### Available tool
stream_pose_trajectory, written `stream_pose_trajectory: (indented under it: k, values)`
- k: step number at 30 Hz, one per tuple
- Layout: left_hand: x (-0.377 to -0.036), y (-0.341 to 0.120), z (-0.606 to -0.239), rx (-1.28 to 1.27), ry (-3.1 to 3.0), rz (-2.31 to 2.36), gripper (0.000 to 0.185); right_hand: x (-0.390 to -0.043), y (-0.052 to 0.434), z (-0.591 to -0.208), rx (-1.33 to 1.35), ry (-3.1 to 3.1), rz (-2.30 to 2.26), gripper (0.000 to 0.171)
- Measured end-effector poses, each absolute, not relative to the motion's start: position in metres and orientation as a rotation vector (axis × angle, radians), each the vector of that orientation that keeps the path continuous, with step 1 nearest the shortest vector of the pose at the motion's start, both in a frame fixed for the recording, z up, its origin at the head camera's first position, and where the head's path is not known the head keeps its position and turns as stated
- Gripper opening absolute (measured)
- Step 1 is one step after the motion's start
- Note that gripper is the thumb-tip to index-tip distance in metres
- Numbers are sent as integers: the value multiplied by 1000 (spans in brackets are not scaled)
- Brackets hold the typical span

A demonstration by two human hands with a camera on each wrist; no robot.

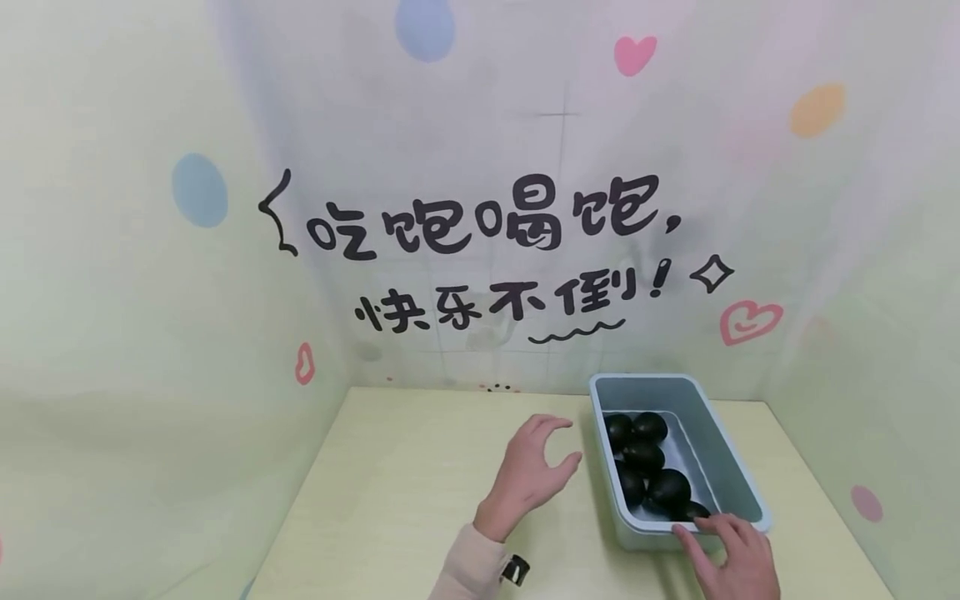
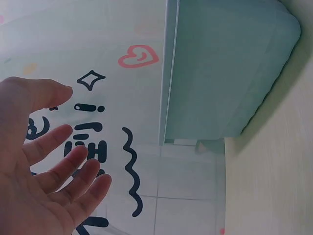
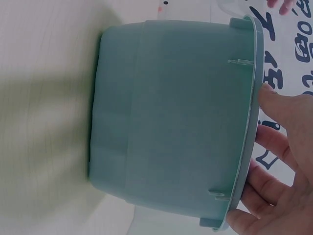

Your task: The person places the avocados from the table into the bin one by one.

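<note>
A light blue-green plastic bin (image 1: 731, 475) stands on the right part of the table, holding several smooth, round black objects (image 1: 667, 490). My right hand (image 1: 738, 562) is at the bin's near rim, thumb and fingertips touching the edge; in the right wrist view the same hand (image 3: 279, 171) has its fingers spread along the rim, lightly bent. Left of the bin, my left hand (image 1: 528, 467) hovers with nothing in it, thumb and fingers parted and facing the bin's side. The left wrist view shows that hand's fingers (image 2: 78, 164) loosely bent, apart from the bin.
The pale wooden table (image 1: 420, 483) extends to the left of the bin. A printed curtain (image 1: 480, 108) with dark lettering and hearts encloses the back and sides, and the bin's far end stands close to it. A dark band is at my left wrist.
</note>
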State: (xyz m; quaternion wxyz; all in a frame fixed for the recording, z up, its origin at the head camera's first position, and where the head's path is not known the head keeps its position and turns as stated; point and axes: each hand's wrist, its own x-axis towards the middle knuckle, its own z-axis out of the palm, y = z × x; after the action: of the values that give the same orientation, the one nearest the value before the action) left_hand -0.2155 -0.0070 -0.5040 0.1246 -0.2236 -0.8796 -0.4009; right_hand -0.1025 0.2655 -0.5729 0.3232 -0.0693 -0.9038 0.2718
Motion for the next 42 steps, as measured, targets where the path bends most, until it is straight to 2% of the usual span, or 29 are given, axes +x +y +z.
stream_pose_trajectory:
  k: [20,29,36,42]
  values:
    - [-166,-116,-535,-260,-2557,-1021,45,-105,256,-570,-169,-2472,686,26]
    - [-139,-158,-549,-112,-2581,-787,54,-102,254,-573,-169,-2410,649,23]
    - [-114,-191,-561,-105,-2471,-578,58,-98,254,-573,-86,-2406,605,27]
    - [-108,-207,-556,-146,-2373,-520,57,-99,258,-567,19,-2422,555,37]
